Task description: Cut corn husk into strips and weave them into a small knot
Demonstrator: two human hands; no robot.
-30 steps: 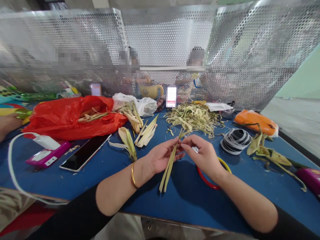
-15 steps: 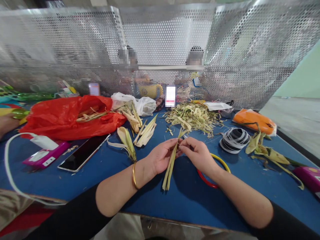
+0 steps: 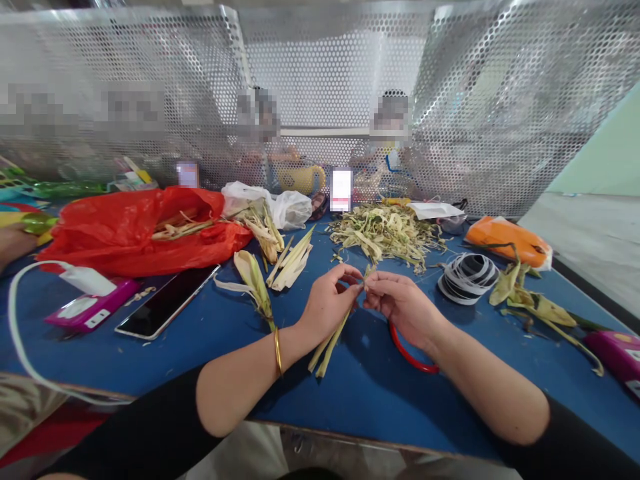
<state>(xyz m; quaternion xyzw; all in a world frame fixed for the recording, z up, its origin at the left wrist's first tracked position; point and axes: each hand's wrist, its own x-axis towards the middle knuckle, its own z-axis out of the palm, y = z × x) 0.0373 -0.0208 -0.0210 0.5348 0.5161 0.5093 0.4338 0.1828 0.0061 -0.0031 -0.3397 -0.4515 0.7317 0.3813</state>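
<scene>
My left hand (image 3: 335,297), with a gold bangle (image 3: 278,350) at the wrist, is closed on narrow corn husk strips (image 3: 327,350). Their lower ends slant down toward the table's front edge. At the strips' upper end, my right hand (image 3: 400,303) meets the left, thumb and fingers pinched together on the husk. Whether anything else small lies in that pinch is hidden. A red and yellow ring (image 3: 411,357) lies partly under my right hand and wrist.
Shredded husk (image 3: 385,233) is heaped behind my hands. Left are loose husks (image 3: 255,280), a phone (image 3: 170,303), a red bag (image 3: 115,233) and a purple power strip (image 3: 95,307). Right are a ribbon roll (image 3: 467,279) and orange packet (image 3: 507,240). A perforated metal screen (image 3: 330,73) stands behind.
My left hand has turned over, from palm up to fingers curled round the husk strips. Both hands have drawn together at the upper end, and the lower ends have swung left.
</scene>
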